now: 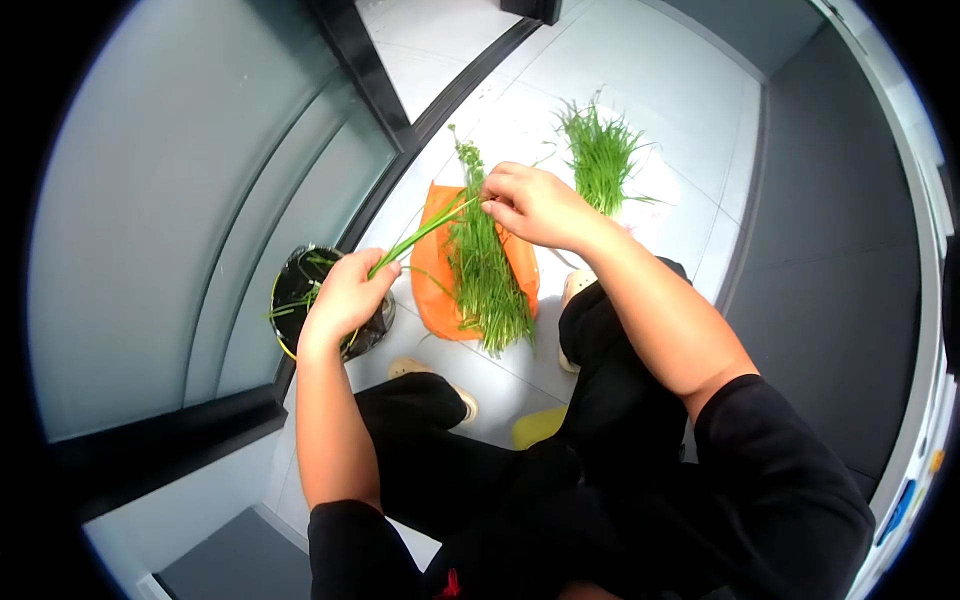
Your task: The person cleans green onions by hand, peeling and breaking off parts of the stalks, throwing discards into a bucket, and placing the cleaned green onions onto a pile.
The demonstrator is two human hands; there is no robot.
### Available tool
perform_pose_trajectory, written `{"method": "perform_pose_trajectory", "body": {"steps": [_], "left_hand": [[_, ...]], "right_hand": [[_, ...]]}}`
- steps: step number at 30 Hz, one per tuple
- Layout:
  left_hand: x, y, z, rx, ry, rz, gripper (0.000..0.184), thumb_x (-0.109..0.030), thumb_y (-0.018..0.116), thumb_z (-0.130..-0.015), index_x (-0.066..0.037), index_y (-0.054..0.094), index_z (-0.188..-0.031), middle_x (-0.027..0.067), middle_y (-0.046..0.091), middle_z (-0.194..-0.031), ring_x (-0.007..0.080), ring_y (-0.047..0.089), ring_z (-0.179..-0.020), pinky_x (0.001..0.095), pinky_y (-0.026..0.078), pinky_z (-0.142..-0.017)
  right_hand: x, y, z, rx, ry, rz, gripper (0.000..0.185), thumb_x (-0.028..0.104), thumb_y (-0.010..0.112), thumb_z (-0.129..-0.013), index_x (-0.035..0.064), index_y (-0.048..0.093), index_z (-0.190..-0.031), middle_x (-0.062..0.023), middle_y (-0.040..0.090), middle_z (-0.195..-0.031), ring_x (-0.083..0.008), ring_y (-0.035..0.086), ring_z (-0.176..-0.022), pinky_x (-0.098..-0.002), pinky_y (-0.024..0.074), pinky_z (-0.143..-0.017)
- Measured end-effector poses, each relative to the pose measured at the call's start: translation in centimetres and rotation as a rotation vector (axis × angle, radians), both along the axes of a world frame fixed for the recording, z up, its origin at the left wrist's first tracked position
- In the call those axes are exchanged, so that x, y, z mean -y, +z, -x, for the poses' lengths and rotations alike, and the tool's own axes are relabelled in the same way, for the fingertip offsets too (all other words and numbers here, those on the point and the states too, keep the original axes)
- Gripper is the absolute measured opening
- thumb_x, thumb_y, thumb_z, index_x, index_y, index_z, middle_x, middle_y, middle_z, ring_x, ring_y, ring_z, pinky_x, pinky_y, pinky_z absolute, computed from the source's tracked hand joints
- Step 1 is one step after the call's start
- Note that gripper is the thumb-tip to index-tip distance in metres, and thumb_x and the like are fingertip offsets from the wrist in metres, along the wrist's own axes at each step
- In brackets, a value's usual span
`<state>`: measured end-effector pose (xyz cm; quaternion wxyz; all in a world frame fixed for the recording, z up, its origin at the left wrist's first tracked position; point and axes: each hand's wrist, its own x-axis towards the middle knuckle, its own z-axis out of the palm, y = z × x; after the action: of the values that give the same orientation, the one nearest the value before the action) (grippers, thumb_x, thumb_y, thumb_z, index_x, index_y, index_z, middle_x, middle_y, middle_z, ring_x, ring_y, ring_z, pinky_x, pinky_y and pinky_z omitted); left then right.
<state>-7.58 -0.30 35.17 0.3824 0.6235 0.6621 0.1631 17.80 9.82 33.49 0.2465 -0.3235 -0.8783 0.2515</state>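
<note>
A few long green chive stalks stretch between my two hands. My left hand is closed round one end of them, above the edge of the bin. My right hand pinches the other, paler end between thumb and fingers. Beneath, a heap of chives lies lengthwise on an orange bag on the floor. Past my right hand, a second bunch of chives rests on the floor, its lower end partly hidden by my forearm.
A bin with a black liner and a yellow rim, green scraps in it, stands at left by a frosted glass door. My shoes flank the bag. Something yellow-green shows beneath me. A dark grey panel borders the right.
</note>
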Motion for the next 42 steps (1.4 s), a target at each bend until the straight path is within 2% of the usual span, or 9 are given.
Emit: {"method": "perform_pose_trajectory", "body": {"steps": [2, 5, 8, 13, 17, 19, 25, 31, 42], "left_hand": [[0.1, 0.1, 0.0, 0.126, 0.034, 0.017, 0.031, -0.029, 0.049, -0.087, 0.0, 0.057, -0.081, -0.0019, 0.044, -0.065, 0.0077, 0.04, -0.065, 0.0239, 0.034, -0.058], [-0.2, -1.5, -0.2, 0.292, 0.112, -0.05, 0.028, -0.028, 0.045, -0.089, -0.004, 0.056, -0.081, -0.0036, 0.04, -0.064, 0.0071, 0.036, -0.061, 0.0224, 0.031, -0.056], [-0.6, -2.5, -1.4, 0.284, 0.111, -0.013, 0.027, -0.024, 0.044, -0.09, 0.001, 0.054, -0.084, 0.0044, 0.052, -0.07, 0.0141, 0.048, -0.066, 0.0267, 0.04, -0.062], [-1.5, -2.6, -1.9, 0.513, 0.317, 0.121, 0.021, -0.021, 0.045, -0.09, -0.005, 0.05, -0.079, 0.0041, 0.053, -0.071, 0.0105, 0.05, -0.058, 0.0215, 0.042, -0.052], [-2.2, -4.1, -1.2, 0.94, 0.666, -0.13, 0.02, -0.021, 0.041, -0.093, -0.003, 0.048, -0.088, 0.0059, 0.054, -0.071, 0.0169, 0.055, -0.064, 0.0322, 0.049, -0.068], [-2.0, -4.4, -0.4, 1.251, 0.632, -0.271, 0.019, -0.02, 0.039, -0.094, -0.004, 0.046, -0.087, 0.0024, 0.046, -0.065, 0.0156, 0.05, -0.06, 0.0355, 0.047, -0.068], [-1.9, -3.5, 0.0, 1.602, 0.852, -0.354, 0.019, -0.018, 0.034, -0.095, -0.007, 0.043, -0.084, -0.0018, 0.03, -0.058, 0.0108, 0.028, -0.052, 0.0287, 0.035, -0.057], [-2.2, -3.3, 2.3, 1.594, 0.984, -0.638, 0.018, -0.018, 0.035, -0.094, -0.006, 0.041, -0.082, -0.0023, 0.026, -0.054, 0.0092, 0.023, -0.047, 0.0253, 0.027, -0.048], [2.1, -1.2, 9.4, 1.634, 1.01, -0.785, 0.021, -0.018, 0.032, -0.095, -0.006, 0.04, -0.08, -0.0009, 0.028, -0.054, 0.01, 0.025, -0.046, 0.0238, 0.024, -0.043]], "right_hand": [[0.4, 0.0, 0.1, -0.006, 0.041, 0.016, 0.01, 0.013, 0.057, -0.078, 0.0039, 0.057, -0.083, -0.007, 0.054, -0.089, -0.0237, 0.057, -0.07, -0.0327, 0.0464, -0.064], [1.1, 0.3, 0.9, 0.013, 0.077, -0.016, 0.01, 0.013, 0.057, -0.078, 0.004, 0.057, -0.082, -0.0069, 0.055, -0.091, -0.0231, 0.058, -0.07, -0.0327, 0.0464, -0.064], [2.4, 0.2, 2.5, 0.015, 0.091, -0.169, 0.01, 0.013, 0.058, -0.076, 0.0051, 0.059, -0.082, -0.0061, 0.057, -0.093, -0.0242, 0.058, -0.072, -0.0339, 0.0476, -0.064], [2.7, 0.1, 3.3, 0.086, -0.054, -0.316, 0.009, 0.012, 0.06, -0.074, 0.0061, 0.061, -0.081, -0.0047, 0.059, -0.09, -0.0259, 0.058, -0.073, -0.0352, 0.0485, -0.064], [2.1, -0.7, 2.9, 0.06, -0.075, -0.32, 0.008, 0.013, 0.057, -0.073, 0.0064, 0.06, -0.076, -0.0067, 0.056, -0.08, -0.0274, 0.058, -0.07, -0.038, 0.0491, -0.061], [2.0, -0.6, 2.4, 0.14, -0.049, -0.254, 0.008, 0.011, 0.059, -0.074, 0.0056, 0.061, -0.078, -0.0063, 0.058, -0.082, -0.0266, 0.058, -0.071, -0.0356, 0.0483, -0.063], [1.5, -0.5, 1.9, 0.017, 0.054, -0.13, 0.007, 0.01, 0.058, -0.076, 0.0043, 0.058, -0.081, -0.0081, 0.057, -0.081, -0.0272, 0.057, -0.072, -0.0346, 0.0471, -0.065], [1.1, -0.4, 1.8, -0.062, 0.018, -0.025, 0.007, 0.007, 0.058, -0.077, 0.0022, 0.057, -0.082, -0.01, 0.057, -0.08, -0.0267, 0.057, -0.074, -0.0329, 0.0464, -0.066], [0.8, -0.6, 0.9, -0.013, -0.029, -0.087, 0.008, 0.008, 0.058, -0.077, 0.0013, 0.058, -0.081, -0.0115, 0.057, -0.079, -0.028, 0.057, -0.075, -0.0338, 0.0451, -0.068]]}}
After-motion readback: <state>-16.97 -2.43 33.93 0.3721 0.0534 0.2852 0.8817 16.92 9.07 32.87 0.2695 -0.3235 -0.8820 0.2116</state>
